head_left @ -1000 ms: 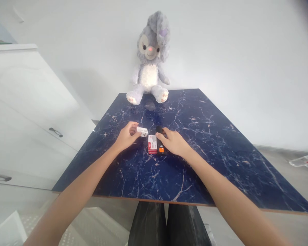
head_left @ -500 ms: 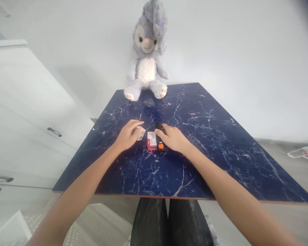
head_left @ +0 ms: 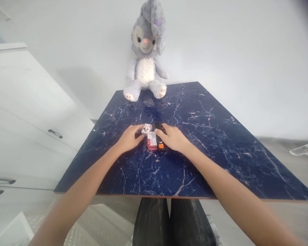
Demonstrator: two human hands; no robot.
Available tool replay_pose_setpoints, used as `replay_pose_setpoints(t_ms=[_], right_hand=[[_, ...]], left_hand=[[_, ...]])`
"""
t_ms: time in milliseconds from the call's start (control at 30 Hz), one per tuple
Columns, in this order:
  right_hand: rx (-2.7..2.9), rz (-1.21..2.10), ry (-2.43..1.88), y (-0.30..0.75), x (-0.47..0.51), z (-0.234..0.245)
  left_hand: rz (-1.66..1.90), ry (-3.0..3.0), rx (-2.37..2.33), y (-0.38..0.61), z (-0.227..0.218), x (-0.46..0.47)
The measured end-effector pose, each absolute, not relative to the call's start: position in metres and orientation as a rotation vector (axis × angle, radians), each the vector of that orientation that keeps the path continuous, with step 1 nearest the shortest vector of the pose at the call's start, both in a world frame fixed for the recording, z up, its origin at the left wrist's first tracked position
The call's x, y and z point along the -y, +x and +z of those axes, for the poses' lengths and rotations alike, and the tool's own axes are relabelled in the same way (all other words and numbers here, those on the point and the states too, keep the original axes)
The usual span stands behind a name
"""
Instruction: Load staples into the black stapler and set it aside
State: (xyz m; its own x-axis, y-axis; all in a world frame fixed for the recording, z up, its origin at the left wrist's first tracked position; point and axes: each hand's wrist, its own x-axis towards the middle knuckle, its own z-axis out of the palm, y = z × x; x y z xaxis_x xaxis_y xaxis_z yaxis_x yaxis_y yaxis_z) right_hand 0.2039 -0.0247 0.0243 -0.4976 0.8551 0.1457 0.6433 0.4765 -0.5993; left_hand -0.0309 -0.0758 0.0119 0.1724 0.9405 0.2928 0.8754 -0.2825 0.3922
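Observation:
My left hand [head_left: 129,138] grips a small white box [head_left: 146,128] by its left side, thumb and fingers closed on it. The box has a dark printed picture and a bit of red. Just in front of it lie red-and-white small boxes [head_left: 152,140], seemingly stacked. Against their right side lies a long black object [head_left: 158,126] with an orange patch near its front end; I cannot make out its kind. My right hand [head_left: 175,137] is closed round that black object, thumb on top and fingers along the far right side, partly hiding it.
All of this rests on a dark blue marbled table [head_left: 207,164]. A grey plush rabbit [head_left: 146,70] sits at its far edge against the wall. White cabinets [head_left: 28,112] with dark handles stand at the left. A transparent object [head_left: 304,149] lies on the floor at right.
My left hand has moved the small white box right, up to the far end of the red-and-white boxes, and the box has turned. My right hand stays on the black object.

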Motion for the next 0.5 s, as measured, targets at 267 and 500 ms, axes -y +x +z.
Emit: replay_pose_setpoints(t_ms=[267,500], right_hand=[[2.295,0.680,-1.255,0.204,0.026,0.027],[2.302,0.675,-1.258,0.202,0.026,0.028]], left_hand=[[0.701,2.345,-1.745,-0.030,0.015,0.076],[0.678,2.380,-1.823,-0.018,0.013,0.077]])
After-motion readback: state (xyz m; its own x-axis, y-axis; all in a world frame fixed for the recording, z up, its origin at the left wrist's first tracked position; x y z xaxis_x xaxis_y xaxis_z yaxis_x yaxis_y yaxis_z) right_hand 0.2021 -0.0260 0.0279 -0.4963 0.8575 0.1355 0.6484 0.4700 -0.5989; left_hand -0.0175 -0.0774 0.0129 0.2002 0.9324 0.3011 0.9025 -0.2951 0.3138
